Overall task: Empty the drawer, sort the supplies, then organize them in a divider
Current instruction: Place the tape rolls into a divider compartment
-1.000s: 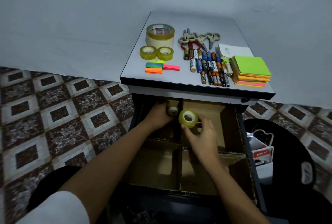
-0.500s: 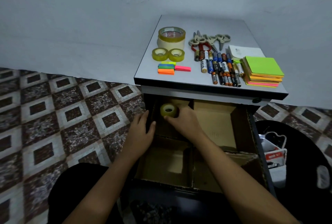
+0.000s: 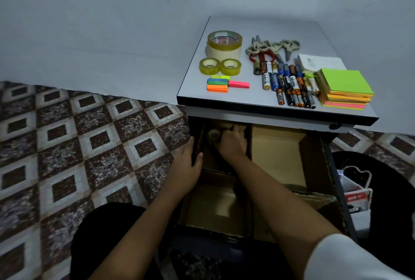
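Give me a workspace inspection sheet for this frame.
Surface: cabinet top; open drawer below holds a cardboard divider.
Job's things: stacked large tape rolls, two small tape rolls, page flags, scissors, batteries, sticky notes on top; third small roll in the divider's back-left compartment.
Clutter: dark bin at right.
Grippers: right hand holds the third small roll; left hand rests on the drawer's left wall.
Cables: nothing seen.
Surroundings: tiled floor, grey wall.

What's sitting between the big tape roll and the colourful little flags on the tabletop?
Two small yellow tape rolls lie side by side between the big tape roll and the flags, seen in the head view.
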A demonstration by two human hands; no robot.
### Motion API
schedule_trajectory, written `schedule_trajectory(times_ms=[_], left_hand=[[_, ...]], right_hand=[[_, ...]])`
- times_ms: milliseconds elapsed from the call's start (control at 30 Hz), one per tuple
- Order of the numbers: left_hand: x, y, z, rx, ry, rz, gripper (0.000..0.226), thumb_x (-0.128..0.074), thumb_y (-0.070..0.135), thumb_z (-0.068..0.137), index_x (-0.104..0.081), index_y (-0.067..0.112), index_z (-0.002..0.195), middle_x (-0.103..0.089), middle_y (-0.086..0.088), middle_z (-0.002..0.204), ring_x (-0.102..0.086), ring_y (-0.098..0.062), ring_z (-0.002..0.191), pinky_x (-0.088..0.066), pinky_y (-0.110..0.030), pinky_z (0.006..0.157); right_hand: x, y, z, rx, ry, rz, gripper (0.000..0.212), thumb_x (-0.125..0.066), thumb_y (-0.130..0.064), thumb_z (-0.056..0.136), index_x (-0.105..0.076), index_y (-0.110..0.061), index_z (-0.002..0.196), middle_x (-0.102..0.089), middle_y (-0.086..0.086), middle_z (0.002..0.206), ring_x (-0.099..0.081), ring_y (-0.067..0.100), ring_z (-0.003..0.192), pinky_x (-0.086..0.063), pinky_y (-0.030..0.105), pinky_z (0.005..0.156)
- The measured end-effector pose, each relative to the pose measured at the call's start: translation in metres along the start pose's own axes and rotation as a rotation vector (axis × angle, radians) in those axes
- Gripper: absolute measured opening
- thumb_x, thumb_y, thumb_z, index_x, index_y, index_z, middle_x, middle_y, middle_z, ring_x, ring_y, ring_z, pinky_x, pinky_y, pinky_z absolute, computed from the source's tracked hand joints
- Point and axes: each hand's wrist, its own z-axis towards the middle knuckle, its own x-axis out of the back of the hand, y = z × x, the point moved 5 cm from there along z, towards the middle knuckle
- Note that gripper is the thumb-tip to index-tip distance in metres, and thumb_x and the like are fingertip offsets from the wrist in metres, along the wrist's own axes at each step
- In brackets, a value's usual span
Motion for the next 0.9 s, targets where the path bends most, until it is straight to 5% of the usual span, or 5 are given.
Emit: schedule_trajectory(times_ms=[500, 700, 900], left_hand=[[0.0, 0.0, 0.0, 0.005, 0.0, -0.002, 0.058, -0.041, 0.038, 0.097, -0.02, 0.023, 0.15, -0.037, -0.006, 0.148, -0.037, -0.022, 0.134, -0.038, -0.045, 0.106], [0.002, 0.012, -0.002, 0.0, -0.012, 0.074, 0.059, -0.041, 0.034, 0.098, -0.019, 0.017, 0.15, -0.027, -0.01, 0.15, -0.033, -0.026, 0.135, -0.035, -0.039, 0.108], [0.043, 0.063, 0.005, -0.247, 0.277, 0.094, 0.044, -0.054, 0.018, 0.093, -0.047, 0.007, 0.135, -0.044, -0.016, 0.129, -0.047, -0.028, 0.119, -0.042, -0.032, 0.095]], right_hand=[[0.009, -0.001, -0.013, 0.078, 0.049, 0.142, 0.041, -0.061, -0.034, 0.088, -0.061, -0.005, 0.117, -0.045, 0.019, 0.132, -0.043, 0.035, 0.121, -0.037, 0.042, 0.103], [0.048, 0.001, -0.049, 0.22, 0.112, 0.294, 0.041, -0.063, -0.029, 0.088, -0.059, -0.01, 0.124, -0.055, 0.009, 0.124, -0.052, 0.02, 0.113, -0.036, 0.019, 0.087], [0.112, -0.001, -0.066, 0.301, 0.166, 0.398, 0.042, -0.065, -0.034, 0.086, -0.059, -0.014, 0.123, -0.06, 0.004, 0.111, -0.056, 0.011, 0.097, -0.044, 0.019, 0.08]])
